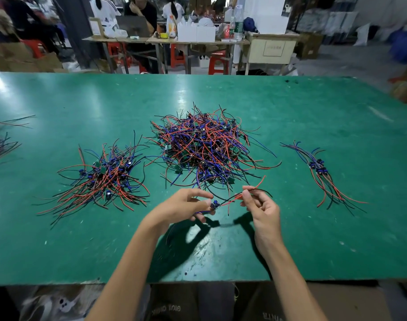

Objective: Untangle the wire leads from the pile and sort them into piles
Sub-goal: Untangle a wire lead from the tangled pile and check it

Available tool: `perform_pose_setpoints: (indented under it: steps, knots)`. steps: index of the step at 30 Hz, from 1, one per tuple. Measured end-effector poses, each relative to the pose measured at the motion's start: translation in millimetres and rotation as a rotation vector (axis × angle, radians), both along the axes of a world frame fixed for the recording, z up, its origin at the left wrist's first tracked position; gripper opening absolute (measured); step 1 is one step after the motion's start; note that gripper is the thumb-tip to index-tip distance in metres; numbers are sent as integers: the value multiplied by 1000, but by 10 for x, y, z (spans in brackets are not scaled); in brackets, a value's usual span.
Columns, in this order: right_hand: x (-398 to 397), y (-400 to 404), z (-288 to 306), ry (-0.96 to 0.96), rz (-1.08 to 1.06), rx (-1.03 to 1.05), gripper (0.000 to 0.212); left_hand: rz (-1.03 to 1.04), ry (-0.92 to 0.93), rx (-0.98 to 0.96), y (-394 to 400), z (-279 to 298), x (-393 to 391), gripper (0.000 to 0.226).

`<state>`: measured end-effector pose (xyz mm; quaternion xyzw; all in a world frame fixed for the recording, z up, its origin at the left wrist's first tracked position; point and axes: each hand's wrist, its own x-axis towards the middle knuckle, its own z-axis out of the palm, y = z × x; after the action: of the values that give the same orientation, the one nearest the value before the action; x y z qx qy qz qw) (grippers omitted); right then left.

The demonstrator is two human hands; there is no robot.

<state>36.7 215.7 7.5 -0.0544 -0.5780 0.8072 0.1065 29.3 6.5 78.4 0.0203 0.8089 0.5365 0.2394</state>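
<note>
- Nearest, above bare green table (59, 251): left hand (186, 208) pinching one wire lead (217, 205) at its small board; right hand (260, 205) pinching its red and black wires.
- Step in hand, likely: straightening one freed lead; next, laying it on a sorted pile.
- Left pile (103, 179) and thin right pile (323, 174) flanking, open room around each.
- Beyond, tangled main pile (205, 147), mid-table, well clear of edges.

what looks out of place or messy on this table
Nothing looks damaged or spilled. The middle pile is a dense tangle, as the task expects. The one stray: a single lead lying alone at the table's far left edge, apart from the other piles.
</note>
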Motion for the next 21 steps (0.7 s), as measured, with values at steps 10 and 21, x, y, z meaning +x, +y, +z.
perform_pose_setpoints:
  steps: [10,21]
  knots:
    - [33,23,9,50,91,82,16,-169,-25,99,174,-41,33,35]
    - [33,-11,29,38,32,122,35,192,231,307,292,-284,140,7]
